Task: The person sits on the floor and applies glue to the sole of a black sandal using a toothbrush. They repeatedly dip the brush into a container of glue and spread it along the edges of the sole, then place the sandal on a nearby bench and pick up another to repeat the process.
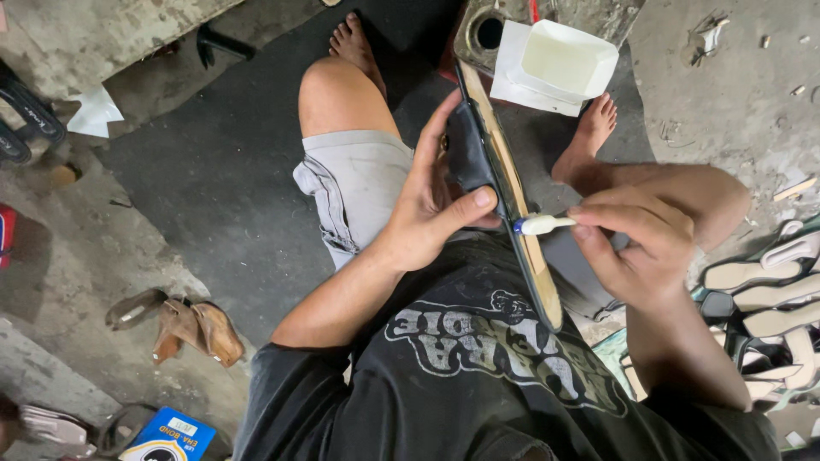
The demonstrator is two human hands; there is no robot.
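Observation:
My left hand (434, 201) grips a black sandal (512, 188) by its strap, holding it on edge over my lap so its tan insole faces right. My right hand (636, 243) pinches a small white brush (542, 224) whose blue-tipped head touches the sandal's edge near the middle. The sandal's toe end points away from me toward a white open container (568, 60) on a rusty can beyond my knees.
I sit on a dark mat (213, 171) on a dirty concrete floor, bare feet out front. A pile of pale sandals (769, 307) lies at right. Brown shoe pieces (192, 329) and a blue tin (166, 437) lie at lower left.

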